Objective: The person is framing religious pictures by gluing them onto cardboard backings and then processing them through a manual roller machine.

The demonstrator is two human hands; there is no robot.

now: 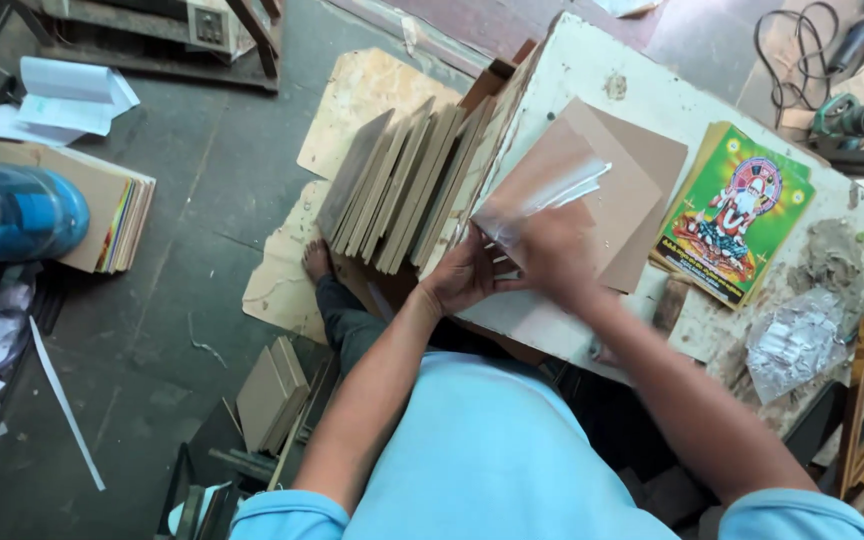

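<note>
My left hand (460,276) and my right hand (550,250) meet at the near edge of a stained white table (592,70). Together they grip a brown board in a clear plastic sleeve (544,180), which tilts up over a stack of plain brown boards (642,190) lying on the table. The sleeve is blurred. To the right of the boards lies a stack of colourful green-bordered religious prints (737,215).
Several framed panels (402,185) stand on edge against the table's left side. A clear bag of small metal bits (797,345) lies at the right. On the floor are board stacks (117,215), a blue jug (12,215), papers (72,95) and power tools (852,115).
</note>
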